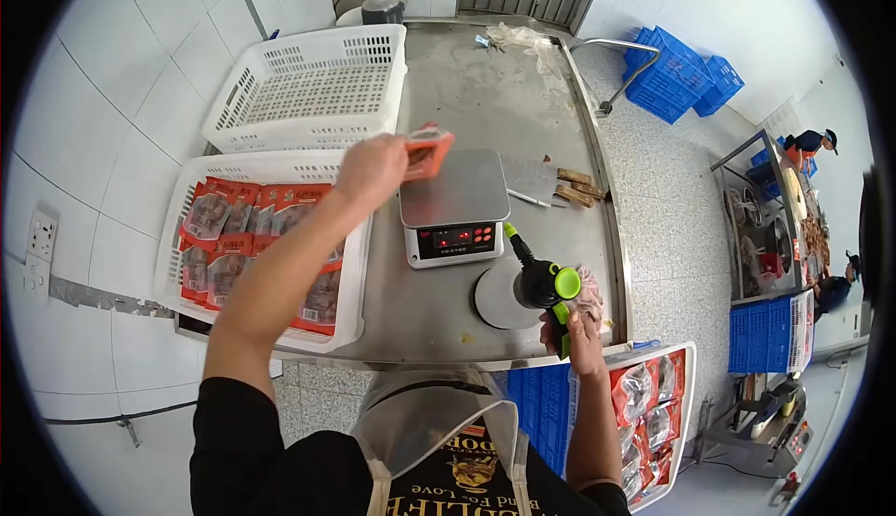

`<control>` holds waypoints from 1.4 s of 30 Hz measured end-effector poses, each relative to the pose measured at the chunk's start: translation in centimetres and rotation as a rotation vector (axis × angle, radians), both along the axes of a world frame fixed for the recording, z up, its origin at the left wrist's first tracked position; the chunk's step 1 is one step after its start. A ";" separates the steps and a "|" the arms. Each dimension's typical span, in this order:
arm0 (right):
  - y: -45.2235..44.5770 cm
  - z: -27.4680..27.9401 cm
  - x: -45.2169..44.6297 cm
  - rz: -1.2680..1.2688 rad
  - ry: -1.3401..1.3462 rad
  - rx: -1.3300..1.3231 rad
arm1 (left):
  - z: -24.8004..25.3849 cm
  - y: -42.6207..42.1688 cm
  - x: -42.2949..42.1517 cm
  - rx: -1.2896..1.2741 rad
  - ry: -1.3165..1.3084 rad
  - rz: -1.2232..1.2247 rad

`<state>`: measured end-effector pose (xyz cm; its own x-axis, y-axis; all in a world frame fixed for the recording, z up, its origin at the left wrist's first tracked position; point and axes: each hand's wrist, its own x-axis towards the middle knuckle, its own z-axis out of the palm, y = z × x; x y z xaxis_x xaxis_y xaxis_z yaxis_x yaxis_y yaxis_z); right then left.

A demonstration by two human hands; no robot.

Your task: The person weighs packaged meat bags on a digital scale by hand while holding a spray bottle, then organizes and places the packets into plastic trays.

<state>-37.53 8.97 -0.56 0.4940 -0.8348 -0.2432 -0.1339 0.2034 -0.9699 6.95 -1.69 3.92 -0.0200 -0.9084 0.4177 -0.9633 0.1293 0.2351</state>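
My left hand (371, 173) is closed on a red packet (427, 156), held over the left side of the metal plate of a digital scale (457, 201). The scale's red display is lit. In front of the scale stands a white pressure spray bottle (502, 297) with a black and lime-green head. My right hand (584, 341) has its fingers round the bottle's green-and-black handle. Beside that hand lies a crumpled pinkish cloth (588, 294). Left of the scale, a white crate (353, 315) holds several red packets (224, 208) with clear windows, partly hidden by my left forearm.
Behind the full crate is an empty white crate (303, 129). Knives with wooden handles (579, 188) lie on the steel table (467, 77), right of the scale. Another crate of packets (686, 395) stands low at right. Blue crates (672, 73) and two people are farther right.
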 end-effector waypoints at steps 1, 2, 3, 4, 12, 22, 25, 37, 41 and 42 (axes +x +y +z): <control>0.0 0.7 0.3 0.010 -0.010 0.004 | -3.8 -1.0 -1.9 0.003 0.000 -0.030; -0.1 0.4 0.3 0.011 -0.021 0.008 | -6.2 -1.3 -3.7 0.006 0.002 -0.064; 0.0 0.0 0.1 0.009 -0.030 0.014 | -6.3 -0.7 -5.5 0.008 -0.002 -0.081; -0.1 0.0 0.0 0.017 -0.021 0.013 | -6.2 0.1 -7.3 0.039 -0.055 -0.066; -0.8 -0.8 -0.4 0.094 -0.074 0.044 | -4.8 2.8 -9.2 0.094 -0.160 -0.019; -1.3 -0.4 -0.2 0.146 -0.132 0.061 | -3.9 4.2 -8.3 0.128 -0.096 0.032; -1.2 -0.6 -0.4 0.134 -0.131 0.076 | -3.7 3.8 -9.0 0.162 -0.133 0.052; -1.3 -1.7 -0.6 0.129 -0.163 0.114 | -4.8 2.4 -9.2 0.157 -0.148 -0.002; -1.3 -1.7 -0.6 0.130 -0.154 0.119 | -5.1 2.6 -9.0 0.146 -0.134 -0.002; -1.3 -1.6 -0.6 0.129 -0.154 0.117 | -5.2 2.8 -9.0 0.143 -0.145 -0.007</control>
<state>-38.11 7.71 -2.15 0.6336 -0.7326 -0.2485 -0.0184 0.3069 -0.9516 -2.02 1.11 -1.25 -0.0775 -0.9577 0.2772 -0.9876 0.1118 0.1105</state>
